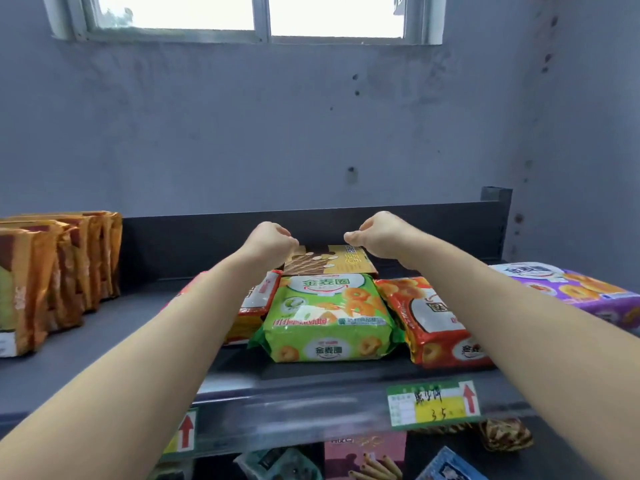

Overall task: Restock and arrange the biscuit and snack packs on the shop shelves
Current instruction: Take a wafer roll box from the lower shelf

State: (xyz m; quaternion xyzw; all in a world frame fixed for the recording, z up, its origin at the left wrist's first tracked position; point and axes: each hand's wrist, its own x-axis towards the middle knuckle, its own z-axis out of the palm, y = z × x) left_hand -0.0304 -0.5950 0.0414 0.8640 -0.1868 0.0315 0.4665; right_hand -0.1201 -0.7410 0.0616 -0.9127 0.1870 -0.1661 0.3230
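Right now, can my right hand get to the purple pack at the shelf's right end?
Probably yes. The purple pack lies flat with nothing over it; the right hand is further back by the wafer box, so drawing back and rightward should reach it.

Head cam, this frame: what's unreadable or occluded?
1. Head view: the left hand and right hand curl away from the camera; their backs hide whether they grip the brown-yellow box.
2. Red pack: mostly covered by the left forearm.
3. Price label: handwriting too blurred to read.
4. Lower-shelf packs: cut off by the bottom edge and the shelf lip.
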